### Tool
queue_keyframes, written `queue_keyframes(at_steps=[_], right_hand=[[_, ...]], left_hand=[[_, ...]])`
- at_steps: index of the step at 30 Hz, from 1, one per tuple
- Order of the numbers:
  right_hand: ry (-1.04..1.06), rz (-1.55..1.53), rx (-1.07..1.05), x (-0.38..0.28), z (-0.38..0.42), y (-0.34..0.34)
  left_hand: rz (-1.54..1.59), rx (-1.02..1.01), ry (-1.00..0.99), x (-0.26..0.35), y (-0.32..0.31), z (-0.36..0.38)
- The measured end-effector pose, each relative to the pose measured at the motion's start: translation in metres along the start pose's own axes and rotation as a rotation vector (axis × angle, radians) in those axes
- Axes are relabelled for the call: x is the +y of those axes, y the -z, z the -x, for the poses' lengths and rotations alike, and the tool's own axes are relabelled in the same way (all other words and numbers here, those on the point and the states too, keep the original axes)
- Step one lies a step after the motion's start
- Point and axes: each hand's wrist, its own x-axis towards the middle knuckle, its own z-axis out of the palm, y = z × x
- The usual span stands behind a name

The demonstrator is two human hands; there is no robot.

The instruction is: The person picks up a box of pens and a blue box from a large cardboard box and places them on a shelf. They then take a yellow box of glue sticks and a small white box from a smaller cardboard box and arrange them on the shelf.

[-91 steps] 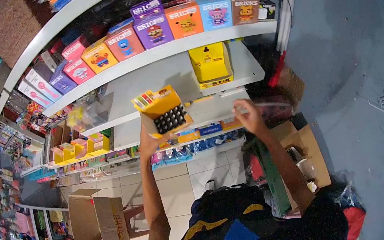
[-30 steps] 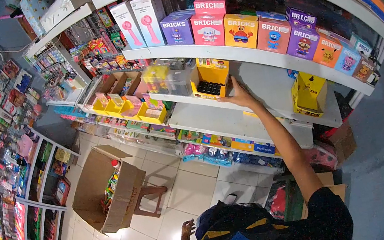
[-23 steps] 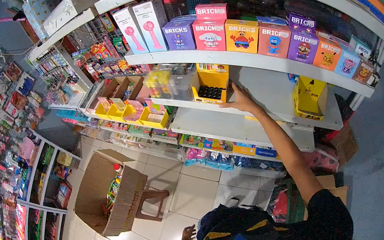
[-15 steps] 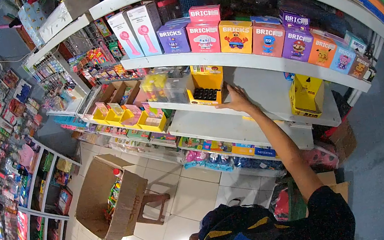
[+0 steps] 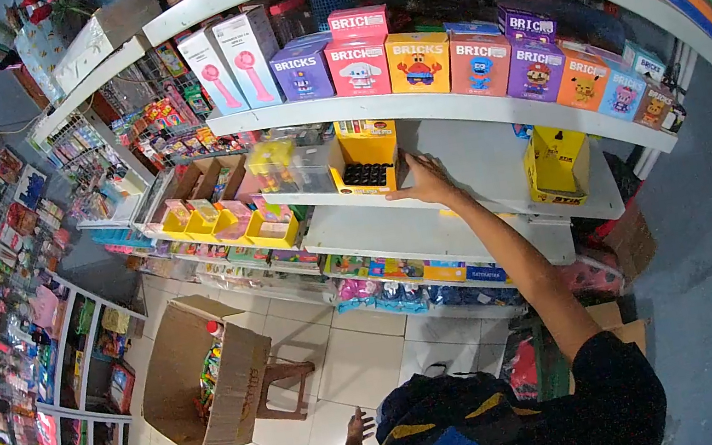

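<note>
My right hand [image 5: 424,182] reaches up to the middle white shelf [image 5: 476,157], fingers spread and flat against the right side of a yellow display box [image 5: 366,157] full of dark-capped markers. That box stands on the shelf beside a clear plastic container [image 5: 295,162]. My left hand [image 5: 358,427] hangs low by my hip with fingers apart, holding nothing.
A row of coloured BRICKS boxes [image 5: 421,63] lines the shelf above. An empty yellow display box [image 5: 556,165] stands at the right of the middle shelf. Yellow bins [image 5: 217,226] fill the left. An open cardboard carton [image 5: 204,377] rests on a stool on the tiled floor.
Three seconds ago my left hand held the yellow marker box up in the air; now it stands on the shelf, my right hand stays pressed against its side, and my left hand has dropped down.
</note>
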Motion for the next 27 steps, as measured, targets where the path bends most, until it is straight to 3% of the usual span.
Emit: queue_keyframes(at_steps=[9,12,19,22,23,24,25,27], right_hand=[[0.021,0.124,-0.015,0.003,0.001,-0.008],[0.071,0.039,0.001,0.002,0.005,-0.002],[0.285,-0.246,0.544,-0.018,0.070,0.001],[0.342,-0.269,0.663,-0.004,0.142,-0.051],[0.260,-0.392,0.496,0.003,0.177,-0.071],[0.307,-0.403,0.390,0.019,0.210,-0.092],[0.247,-0.291,0.244,0.031,0.251,-0.098],[0.013,-0.293,0.174,0.097,0.335,-0.167]], left_hand=[[0.030,-0.046,-0.035,0.015,-0.001,0.002],[0.004,-0.094,0.017,0.019,0.001,-0.005],[-0.070,-0.104,0.021,0.023,-0.005,-0.005],[-0.149,-0.158,0.046,0.029,-0.005,-0.020],[-0.196,-0.173,0.049,0.034,-0.007,-0.028],[-0.249,-0.192,0.053,0.038,-0.010,-0.038],[-0.307,-0.203,0.048,0.045,-0.012,-0.047],[-0.433,-0.234,0.043,0.058,-0.018,-0.065]])
